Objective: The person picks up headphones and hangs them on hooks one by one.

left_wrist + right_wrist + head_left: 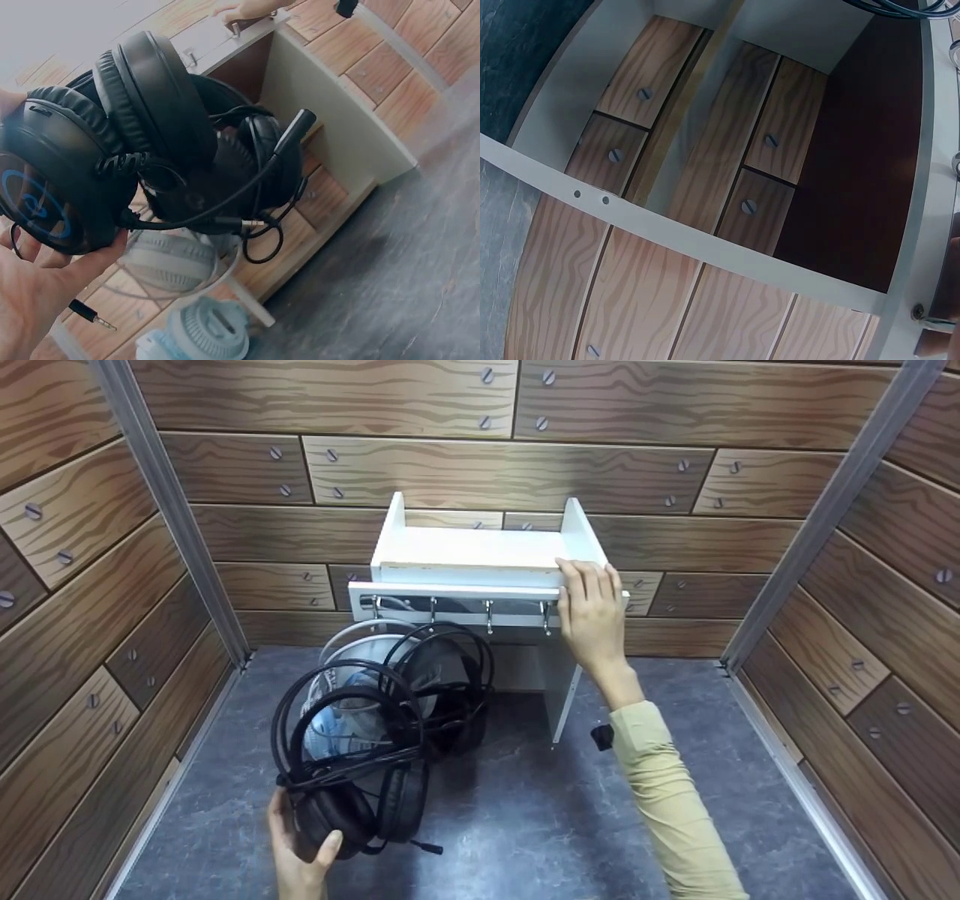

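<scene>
A black headset (337, 814) is in the left hand (296, 870), low on the left side of the head view, in front of the other headsets and below the hook rail. The thumb and fingers of that hand are clamped round one ear cup, which bears a blue emblem in the left wrist view; the headband points upward and the microphone boom (292, 139) juts out beyond the cups. A cable plug (84, 310) with a metal tip dangles near the hand. Just behind hangs a second black headset (469, 727), below the middle of the rail, and beside it are a white headset (169, 262) and a light blue headset (210, 330), both partly covered by the held one. The rail (465, 591) carries a row of four metal hooks (489, 615) and runs along the front of a white shelf (480, 547) with raised side panels. The right hand (596, 615) rests on the right end of this rail, its fingers close together and laid over the upper edge; a yellowish sleeve (667, 795) covers that arm. Just beside the cuff is a small black object (602, 736), too unclear to identify. The shelf stands on a grey, marbled bench (525, 840), near a back wall (525, 472) patterned with wooden planks and screw heads, which meets the side walls at metal posts (165, 495).
</scene>
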Demonstrator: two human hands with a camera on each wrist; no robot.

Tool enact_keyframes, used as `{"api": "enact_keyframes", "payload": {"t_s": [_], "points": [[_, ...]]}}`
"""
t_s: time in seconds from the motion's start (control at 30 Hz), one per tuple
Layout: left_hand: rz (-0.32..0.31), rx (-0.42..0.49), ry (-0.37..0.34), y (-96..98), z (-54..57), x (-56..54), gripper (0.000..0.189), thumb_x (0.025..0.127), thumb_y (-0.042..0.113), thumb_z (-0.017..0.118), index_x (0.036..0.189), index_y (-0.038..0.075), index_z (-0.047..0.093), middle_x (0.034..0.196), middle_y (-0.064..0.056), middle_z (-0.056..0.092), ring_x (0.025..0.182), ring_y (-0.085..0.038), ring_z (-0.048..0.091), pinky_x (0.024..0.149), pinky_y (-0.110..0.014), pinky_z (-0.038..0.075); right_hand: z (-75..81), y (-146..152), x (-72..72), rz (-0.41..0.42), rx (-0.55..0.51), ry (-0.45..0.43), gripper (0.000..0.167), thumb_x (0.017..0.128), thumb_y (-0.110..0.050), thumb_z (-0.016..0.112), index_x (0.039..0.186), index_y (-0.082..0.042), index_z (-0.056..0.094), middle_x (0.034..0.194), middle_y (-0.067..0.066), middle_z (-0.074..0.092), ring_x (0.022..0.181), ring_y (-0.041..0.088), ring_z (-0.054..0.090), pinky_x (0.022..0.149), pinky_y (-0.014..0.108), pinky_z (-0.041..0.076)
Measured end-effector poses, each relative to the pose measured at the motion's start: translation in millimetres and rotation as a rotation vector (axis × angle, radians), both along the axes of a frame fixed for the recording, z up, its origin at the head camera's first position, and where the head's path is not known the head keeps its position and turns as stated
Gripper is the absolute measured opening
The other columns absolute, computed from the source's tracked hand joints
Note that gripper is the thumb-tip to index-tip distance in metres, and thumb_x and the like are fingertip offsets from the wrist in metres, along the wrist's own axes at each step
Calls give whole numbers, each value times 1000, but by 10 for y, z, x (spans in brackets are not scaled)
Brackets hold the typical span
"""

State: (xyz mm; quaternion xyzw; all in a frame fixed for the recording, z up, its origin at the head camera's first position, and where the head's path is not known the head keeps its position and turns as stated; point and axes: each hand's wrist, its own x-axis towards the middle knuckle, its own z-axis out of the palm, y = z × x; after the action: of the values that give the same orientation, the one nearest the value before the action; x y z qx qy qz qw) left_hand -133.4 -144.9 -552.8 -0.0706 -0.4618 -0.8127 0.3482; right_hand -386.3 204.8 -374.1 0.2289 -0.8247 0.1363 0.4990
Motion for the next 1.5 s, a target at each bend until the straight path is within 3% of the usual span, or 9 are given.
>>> {"api": "enact_keyframes", "payload": {"t_s": [0.27, 0.43, 0.53, 0.83, 1.03, 1.27, 1.5], "points": [[-15, -55, -18, 89, 8, -57, 92, 66, -19, 62, 148, 11, 36, 145, -2, 43, 131, -11, 42, 104, -17, 42, -8, -2, 9, -1, 0, -3, 39, 104, -20, 45, 140, -9, 56, 125, 14, 59, 124, 32, 50, 120, 48, 24], [-22, -111, -168, 148, 96, -48, 94, 70, -17, 66, 152, 10, 29, 149, -1, 35, 136, -11, 33, 105, -16, 39, -7, -4, 8, 1, 4, -1, 39, 104, -19, 45, 140, -9, 56, 125, 14, 59, 124, 32, 51, 120, 49, 24], [-35, -137, -203, 187, 122, -66, 96, 70, -17, 68, 153, 8, 27, 150, -2, 33, 138, -13, 32, 106, -17, 37, 2, -5, 14, -1, 5, -1, 39, 104, -19, 45, 140, -9, 56, 126, 14, 59, 124, 32, 50, 120, 48, 24], [-77, -201, -43, 303, 82, -153, 101, 65, -20, 70, 153, 3, 28, 151, -4, 40, 137, -12, 41, 110, -18, 35, -5, -4, 10, 6, -4, 3, 39, 103, -19, 45, 140, -9, 56, 125, 14, 59, 124, 33, 51, 120, 48, 24], [-102, -240, -42, 388, 116, -204, 102, 65, -19, 73, 153, 2, 26, 150, -6, 41, 134, -12, 45, 108, -19, 40, 0, -9, 9, 7, -3, 8, 39, 103, -19, 46, 140, -9, 56, 125, 15, 59, 123, 33, 51, 119, 49, 25], [-112, -289, 7, 495, 179, -296, 102, 65, -17, 77, 152, -3, 25, 150, -10, 42, 137, -15, 45, 111, -21, 38, -2, -11, 3, 5, -3, 9, 39, 103, -19, 46, 139, -9, 56, 125, 14, 59, 123, 33, 51, 117, 52, 28], [-85, -333, -35, 588, 246, -351, 102, 66, -12, 81, 152, -3, 26, 150, -10, 41, 140, -13, 41, 113, -20, 34, 5, -12, 22, 0, 5, 2, 39, 104, -19, 45, 140, -9, 56, 125, 14, 58, 123, 32, 51, 120, 49, 25]]}}
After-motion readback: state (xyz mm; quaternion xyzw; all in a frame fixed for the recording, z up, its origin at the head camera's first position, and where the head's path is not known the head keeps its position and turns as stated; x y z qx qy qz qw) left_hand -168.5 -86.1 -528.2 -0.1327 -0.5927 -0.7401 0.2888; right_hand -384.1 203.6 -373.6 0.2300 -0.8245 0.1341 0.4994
